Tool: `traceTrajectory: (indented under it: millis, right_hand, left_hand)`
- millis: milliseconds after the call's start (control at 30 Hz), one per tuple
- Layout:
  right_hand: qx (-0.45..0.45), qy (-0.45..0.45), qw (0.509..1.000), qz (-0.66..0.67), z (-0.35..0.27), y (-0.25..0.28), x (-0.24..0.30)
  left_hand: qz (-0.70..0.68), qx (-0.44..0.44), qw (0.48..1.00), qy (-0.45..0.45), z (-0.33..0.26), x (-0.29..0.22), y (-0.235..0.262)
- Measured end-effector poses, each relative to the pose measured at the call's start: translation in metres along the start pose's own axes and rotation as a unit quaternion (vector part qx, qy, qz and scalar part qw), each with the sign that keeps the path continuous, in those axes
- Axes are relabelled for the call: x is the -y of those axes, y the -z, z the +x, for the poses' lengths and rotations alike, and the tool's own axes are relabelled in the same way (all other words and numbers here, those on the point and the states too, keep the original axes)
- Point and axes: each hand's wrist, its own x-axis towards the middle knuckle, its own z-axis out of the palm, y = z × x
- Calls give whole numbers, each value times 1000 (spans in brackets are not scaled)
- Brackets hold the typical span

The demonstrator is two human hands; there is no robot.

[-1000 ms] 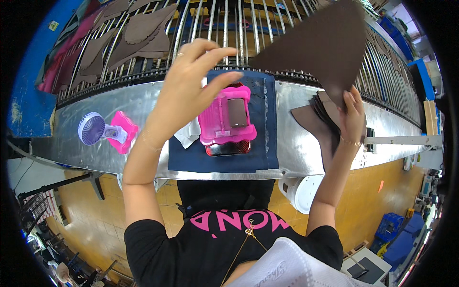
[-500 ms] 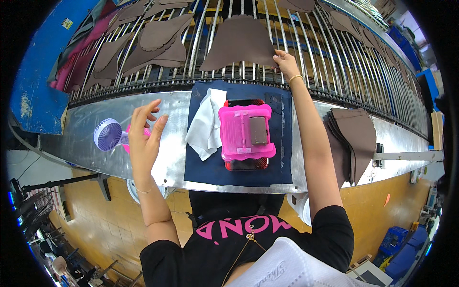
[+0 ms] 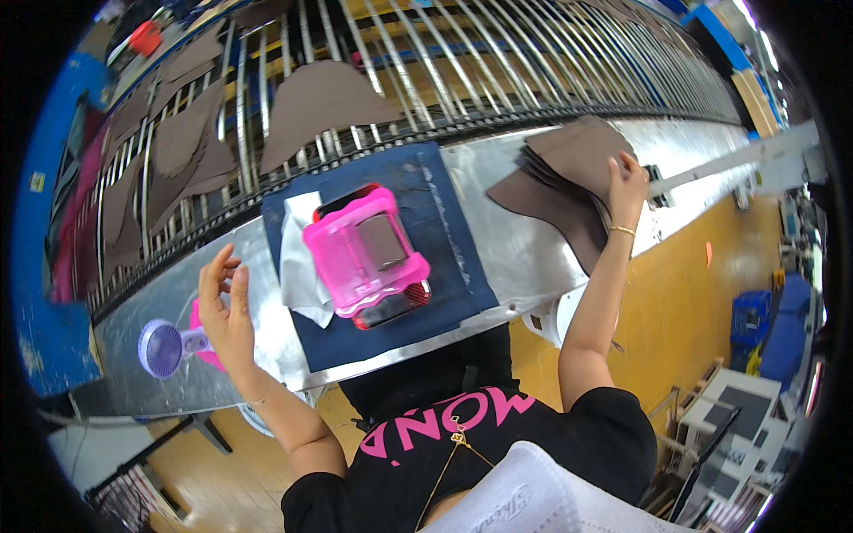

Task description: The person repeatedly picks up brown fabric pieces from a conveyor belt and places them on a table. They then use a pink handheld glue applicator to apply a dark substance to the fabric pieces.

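Note:
My left hand (image 3: 228, 311) hovers over the metal ledge with fingers loosely bent and apart, holding nothing. Close beside it are a purple hand fan (image 3: 163, 347) and a pink item (image 3: 203, 335), partly hidden by the hand. My right hand (image 3: 629, 195) is at the right edge of a stack of dark brown cut sheets (image 3: 582, 151), its bent fingers gripping the top sheet's edge. Another brown sheet (image 3: 324, 105) lies flat on the metal bars, out of reach of both hands.
A pink plastic holder (image 3: 346, 266) with a brown block (image 3: 382, 242) sits on dark blue cloth (image 3: 453, 275), beside a white cloth (image 3: 302, 258). More brown sheets (image 3: 182, 151) cover the rack's left side. A metal arm (image 3: 729, 164) extends past the stack.
My right hand has let go of the brown sheet on the bars and moved right and nearer to the stack. The view has turned rightward. My left hand stays raised and empty.

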Motion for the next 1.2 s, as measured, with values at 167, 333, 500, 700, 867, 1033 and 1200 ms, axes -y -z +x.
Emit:
traceTrajectory:
  millis: [167, 333, 500, 700, 867, 1033, 1200]
  right_hand:
    - [134, -251, 949, -134, -38, 38, -105]
    - [126, -259, 948, -137, -49, 39, -85]
    - [43, -165, 959, -228, -54, 52, -69]
    - [69, -172, 978, -96, -32, 93, 23]
    - [-20, -17, 980, 195, -23, 125, 115]
    - [108, -6, 822, 559, -51, 117, 208]
    - [265, 48, 723, 636, -86, 79, 256]
  left_hand:
    - [-7, 32, 999, 16, 3, -15, -17]
    - [-3, 20, 999, 27, -1, -17, -19]
    - [1, 3, 999, 36, -7, -16, -8]
    - [-5, -1, 1000, 29, -5, -22, -4]
    - [-41, 38, 998, -38, 7, -51, -23]
    - [-244, 25, 969, -35, 12, -84, -39]
    - [-307, 58, 948, 66, 9, -79, 10]
